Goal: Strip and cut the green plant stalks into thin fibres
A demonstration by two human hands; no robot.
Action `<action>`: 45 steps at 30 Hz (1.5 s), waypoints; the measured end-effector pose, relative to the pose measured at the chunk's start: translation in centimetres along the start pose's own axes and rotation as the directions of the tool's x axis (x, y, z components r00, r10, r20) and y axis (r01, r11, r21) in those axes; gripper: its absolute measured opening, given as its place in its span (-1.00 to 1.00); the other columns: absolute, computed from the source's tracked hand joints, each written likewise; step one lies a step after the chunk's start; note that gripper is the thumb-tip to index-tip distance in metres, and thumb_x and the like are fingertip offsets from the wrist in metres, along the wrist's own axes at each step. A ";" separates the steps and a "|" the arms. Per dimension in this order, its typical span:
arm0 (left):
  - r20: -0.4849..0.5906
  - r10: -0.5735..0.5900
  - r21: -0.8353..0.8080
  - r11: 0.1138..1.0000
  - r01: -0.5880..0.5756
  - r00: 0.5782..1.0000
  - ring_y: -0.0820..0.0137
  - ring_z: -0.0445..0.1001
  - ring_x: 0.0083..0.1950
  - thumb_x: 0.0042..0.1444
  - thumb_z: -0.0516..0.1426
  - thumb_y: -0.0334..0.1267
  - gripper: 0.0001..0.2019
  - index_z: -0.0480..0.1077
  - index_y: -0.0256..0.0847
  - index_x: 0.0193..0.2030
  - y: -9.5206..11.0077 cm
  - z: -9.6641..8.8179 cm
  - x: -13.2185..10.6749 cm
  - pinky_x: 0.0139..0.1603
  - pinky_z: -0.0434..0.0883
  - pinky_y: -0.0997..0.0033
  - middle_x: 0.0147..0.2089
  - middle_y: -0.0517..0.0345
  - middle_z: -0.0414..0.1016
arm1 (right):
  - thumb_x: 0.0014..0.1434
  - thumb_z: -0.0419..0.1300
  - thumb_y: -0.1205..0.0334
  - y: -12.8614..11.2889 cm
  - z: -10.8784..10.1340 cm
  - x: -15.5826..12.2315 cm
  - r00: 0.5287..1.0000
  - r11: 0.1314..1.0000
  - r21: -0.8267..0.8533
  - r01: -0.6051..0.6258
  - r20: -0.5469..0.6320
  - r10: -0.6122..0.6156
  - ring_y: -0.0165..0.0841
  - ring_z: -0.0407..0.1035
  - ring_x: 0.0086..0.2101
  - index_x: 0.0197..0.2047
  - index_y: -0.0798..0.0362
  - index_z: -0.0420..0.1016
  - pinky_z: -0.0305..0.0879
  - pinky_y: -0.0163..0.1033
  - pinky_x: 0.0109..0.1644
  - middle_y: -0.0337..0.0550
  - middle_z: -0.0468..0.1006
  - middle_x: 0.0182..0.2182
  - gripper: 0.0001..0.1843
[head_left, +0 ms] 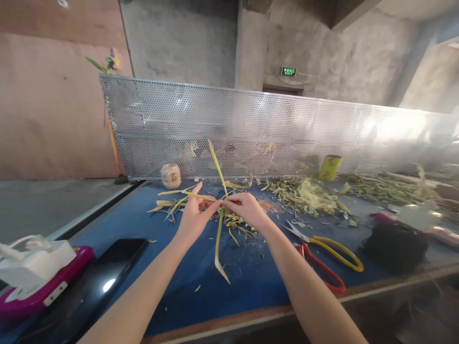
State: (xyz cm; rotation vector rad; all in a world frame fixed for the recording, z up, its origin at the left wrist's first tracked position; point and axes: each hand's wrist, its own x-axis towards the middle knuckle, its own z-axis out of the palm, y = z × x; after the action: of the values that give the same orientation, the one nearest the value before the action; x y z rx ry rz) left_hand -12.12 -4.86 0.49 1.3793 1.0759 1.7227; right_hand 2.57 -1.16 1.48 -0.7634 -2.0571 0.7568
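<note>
My left hand (193, 217) and my right hand (245, 208) meet above the blue table (251, 282), fingers pinched together on thin yellow-green leaf strips (219, 224). One long strip runs up past the fingers toward the mesh screen and hangs down to a pointed end near the table. Other strips stick out to the left from my left hand. Under the hands lies a small heap of cut leaf bits (238, 223).
Scissors with yellow and red handles (322, 251) lie right of my right arm. A black phone (103, 277) and a white-and-magenta device (39, 272) sit at left. A twine ball (171, 175), a yellow tape roll (330, 167), leaf piles (308, 193) and a perforated metal screen (287, 134) stand behind.
</note>
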 end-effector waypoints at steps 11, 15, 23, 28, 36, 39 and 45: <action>-0.048 0.038 0.062 0.998 -0.035 0.998 0.48 0.33 -0.55 -0.20 0.23 -0.35 -0.30 0.13 -0.30 0.15 1.0 -0.7 0.4 -0.48 0.30 0.49 -0.55 0.22 0.41 | -0.02 0.11 0.03 0.3 0.4 0.0 0.988 0.967 0.203 -0.154 0.050 0.147 -0.59 0.05 -0.68 -0.49 0.11 0.41 -0.01 -0.42 -0.59 -0.34 0.29 -0.66 -0.71; -0.084 0.035 0.058 0.998 -0.030 0.996 0.47 0.35 -0.54 -0.20 0.23 -0.31 -0.31 0.14 -0.34 0.14 1.1 -1.5 1.0 -0.45 0.31 0.46 -0.53 0.18 0.45 | -0.03 0.11 -0.02 0.3 0.6 -0.1 0.982 0.959 0.214 -0.187 0.047 0.181 -0.60 -0.01 -0.70 -0.53 0.11 0.39 -0.08 -0.41 -0.64 -0.34 0.28 -0.67 -0.67; -0.116 0.060 -0.042 0.997 -0.066 0.991 0.49 0.36 -0.51 -0.23 0.25 -0.32 -0.26 0.11 -0.42 0.15 1.3 -2.2 1.3 -0.39 0.32 0.46 -0.55 0.21 0.44 | -0.04 0.12 -0.05 0.1 1.1 0.1 0.978 0.950 0.235 -0.207 0.018 0.209 -0.61 -0.04 -0.71 -0.47 0.11 0.45 -0.11 -0.41 -0.67 -0.30 0.35 -0.65 -0.65; -0.140 0.075 -0.072 0.994 -0.086 0.987 0.50 0.37 -0.50 -0.22 0.24 -0.31 -0.28 0.12 -0.42 0.13 0.9 -2.2 1.4 -0.35 0.34 0.44 -0.54 0.20 0.44 | -0.05 0.13 -0.04 0.2 1.0 0.0 0.974 0.933 0.279 -0.227 0.044 0.224 -0.62 -0.03 -0.71 -0.47 0.12 0.44 -0.11 -0.44 -0.68 -0.29 0.35 -0.65 -0.65; -0.044 -0.051 0.007 0.999 0.051 0.998 0.39 0.43 -0.40 -0.12 0.19 -0.22 -0.11 -0.28 -0.32 0.25 0.3 -0.9 0.7 -0.52 0.31 0.48 -0.36 0.06 0.47 | -0.11 0.21 0.06 0.8 0.6 0.3 0.991 0.909 0.395 -0.133 0.026 0.134 -0.62 0.02 -0.69 -0.37 0.11 0.41 -0.05 -0.44 -0.67 -0.29 0.38 -0.57 -0.71; 0.107 -0.070 0.049 0.997 0.065 0.992 0.44 0.41 -0.43 -0.21 0.24 -0.30 -0.01 -0.33 -0.32 0.26 0.0 -0.6 0.1 -0.46 0.30 0.48 -0.44 0.17 0.45 | -0.13 0.22 0.10 0.8 0.7 0.4 0.995 0.928 0.362 -0.086 -0.016 0.098 -0.60 0.07 -0.67 -0.42 0.12 0.41 -0.02 -0.43 -0.64 -0.30 0.38 -0.58 -0.74; 0.158 -0.069 0.082 0.995 0.056 0.985 0.49 0.32 -0.58 -0.24 0.23 -0.37 0.05 -0.43 -0.37 0.26 -0.2 -0.4 -0.2 -0.53 0.21 0.51 -0.62 0.30 0.40 | -0.15 0.24 0.14 0.6 1.4 0.5 0.992 0.933 0.351 -0.083 -0.062 0.111 -0.58 0.11 -0.65 -0.50 0.13 0.41 0.00 -0.42 -0.61 -0.33 0.35 -0.63 -0.79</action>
State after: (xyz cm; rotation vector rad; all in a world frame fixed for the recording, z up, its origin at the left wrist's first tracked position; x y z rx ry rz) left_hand -12.44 -4.97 0.20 1.4889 1.0932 1.5112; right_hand 1.29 -0.74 0.56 -0.6832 -1.7558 1.0936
